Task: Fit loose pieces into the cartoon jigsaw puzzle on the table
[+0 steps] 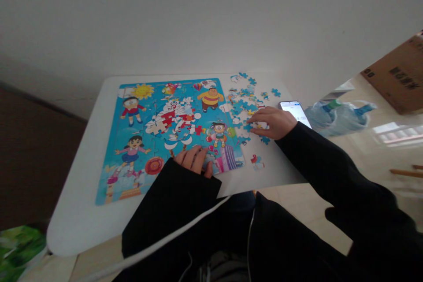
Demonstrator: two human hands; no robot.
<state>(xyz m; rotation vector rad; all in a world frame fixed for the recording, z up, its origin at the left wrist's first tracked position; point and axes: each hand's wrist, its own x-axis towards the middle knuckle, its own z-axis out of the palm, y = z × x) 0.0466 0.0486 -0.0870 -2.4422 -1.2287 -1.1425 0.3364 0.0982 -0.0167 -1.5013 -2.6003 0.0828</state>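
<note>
A blue jigsaw puzzle board (114,158) with printed cartoon figures lies on the white table, its centre partly filled with red and white pieces. My left hand (193,158) rests on the board's near edge, fingers laid over it and slightly bent. To the right of the board, loose puzzle pieces (246,105) are scattered, mostly blue and white. Over this pile is my right hand (272,121), its thumb and fingers apart, fingertips among the pieces. Some pieces are hidden under its palm. A red and pale blue piece (257,162) lies apart, nearer to me.
A lit phone (295,112) lies at the table's right edge, beside my right wrist. Beyond it on the floor are clear plastic water bottles (340,116) and a cardboard box (399,75). A white cable (172,238) crosses in front of me. The wall borders the table's far side.
</note>
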